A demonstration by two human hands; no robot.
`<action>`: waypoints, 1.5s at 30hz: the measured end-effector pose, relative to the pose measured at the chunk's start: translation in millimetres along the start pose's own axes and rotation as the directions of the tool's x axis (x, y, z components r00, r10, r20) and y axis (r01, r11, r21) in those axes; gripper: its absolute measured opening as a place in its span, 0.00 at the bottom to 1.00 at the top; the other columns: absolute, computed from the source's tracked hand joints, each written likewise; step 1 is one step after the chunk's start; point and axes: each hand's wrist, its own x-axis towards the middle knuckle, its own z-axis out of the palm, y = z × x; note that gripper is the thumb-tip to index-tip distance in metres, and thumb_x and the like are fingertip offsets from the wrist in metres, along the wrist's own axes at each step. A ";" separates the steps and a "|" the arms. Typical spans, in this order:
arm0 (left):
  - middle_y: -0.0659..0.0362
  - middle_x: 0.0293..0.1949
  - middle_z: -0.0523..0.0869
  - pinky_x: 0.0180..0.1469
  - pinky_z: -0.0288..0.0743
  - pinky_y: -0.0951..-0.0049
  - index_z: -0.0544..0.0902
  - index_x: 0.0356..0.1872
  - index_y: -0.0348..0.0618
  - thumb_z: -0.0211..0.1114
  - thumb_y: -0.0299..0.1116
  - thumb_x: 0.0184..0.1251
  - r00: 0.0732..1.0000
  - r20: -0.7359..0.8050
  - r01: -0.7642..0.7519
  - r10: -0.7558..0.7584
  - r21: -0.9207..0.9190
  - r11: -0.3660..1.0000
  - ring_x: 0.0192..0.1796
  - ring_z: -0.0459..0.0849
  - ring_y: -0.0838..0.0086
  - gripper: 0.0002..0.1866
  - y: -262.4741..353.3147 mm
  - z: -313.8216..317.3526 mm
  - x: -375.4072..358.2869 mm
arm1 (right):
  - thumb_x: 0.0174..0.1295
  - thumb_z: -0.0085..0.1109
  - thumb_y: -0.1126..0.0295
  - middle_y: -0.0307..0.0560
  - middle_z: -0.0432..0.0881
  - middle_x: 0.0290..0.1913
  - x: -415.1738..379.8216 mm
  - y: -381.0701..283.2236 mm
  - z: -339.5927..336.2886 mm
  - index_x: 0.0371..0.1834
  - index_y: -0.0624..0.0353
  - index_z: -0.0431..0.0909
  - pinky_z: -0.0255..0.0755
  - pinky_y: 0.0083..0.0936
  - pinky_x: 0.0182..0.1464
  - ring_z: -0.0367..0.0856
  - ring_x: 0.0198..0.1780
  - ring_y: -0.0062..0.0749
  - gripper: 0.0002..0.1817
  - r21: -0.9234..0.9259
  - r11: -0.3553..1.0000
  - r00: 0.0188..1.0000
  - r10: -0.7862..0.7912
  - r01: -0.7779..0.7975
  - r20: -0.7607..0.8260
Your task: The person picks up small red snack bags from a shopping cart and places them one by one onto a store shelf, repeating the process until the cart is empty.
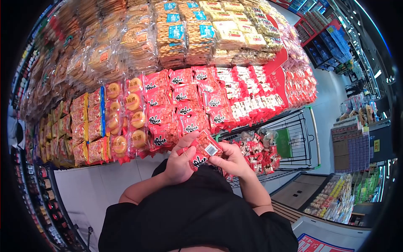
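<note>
A red snack packet (202,156) with black characters and a white barcode label is held between both hands in front of my body. My left hand (181,161) grips its left side, thumb on top. At the barcode end, my right hand (232,159) pinches the packet's right side. Just beyond the hands lie stacked rows of similar red packets (184,96) on the display. Behind my right hand, the shopping cart (289,126) holds several red and white packets (258,153).
Round yellow cakes in clear packs (133,101) and bright snack bags (90,126) line the display's left. Bagged nuts with blue labels (176,31) are stacked farther back. Cardboard boxes (350,140) stand in the aisle at right, and a wooden-sided display (300,191) sits at lower right.
</note>
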 end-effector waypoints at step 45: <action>0.61 0.49 0.87 0.62 0.81 0.57 0.86 0.40 0.47 0.72 0.26 0.56 0.572 0.810 -0.612 0.131 0.528 -0.589 0.54 0.87 0.66 0.10 57.9 -8.2 5.4 | 0.37 0.71 0.79 0.50 0.81 0.51 70.3 -55.5 -16.5 0.23 0.58 0.71 0.76 0.34 0.53 0.82 0.54 0.44 0.15 -0.558 0.748 0.928 -0.223 0.359 0.298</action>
